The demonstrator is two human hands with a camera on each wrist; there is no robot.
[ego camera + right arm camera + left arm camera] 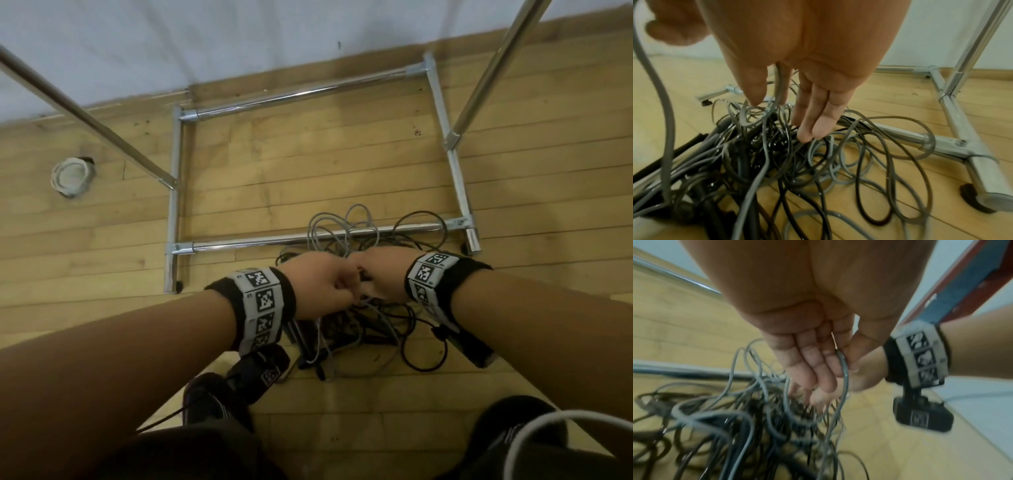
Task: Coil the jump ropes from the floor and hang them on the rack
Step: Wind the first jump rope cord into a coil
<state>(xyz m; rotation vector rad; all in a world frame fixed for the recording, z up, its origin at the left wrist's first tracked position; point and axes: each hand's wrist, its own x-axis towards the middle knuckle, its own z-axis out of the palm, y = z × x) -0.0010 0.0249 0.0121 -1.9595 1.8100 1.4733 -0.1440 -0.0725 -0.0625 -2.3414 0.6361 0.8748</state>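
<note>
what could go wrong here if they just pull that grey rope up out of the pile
The grey rope pinched by the right hand and left hand runs into a tangled pile of ropes, so pulling may tighten knots or drag the others up.

Some loops lie over the rack's base bar, so they could snag on it.

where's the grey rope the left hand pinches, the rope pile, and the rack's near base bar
grey rope (pixel 845 374), left wrist view, strand below the fingertips
rope pile (pixel 789 151), right wrist view, tangled middle
near base bar (pixel 246 243), head view, bare left stretch
</note>
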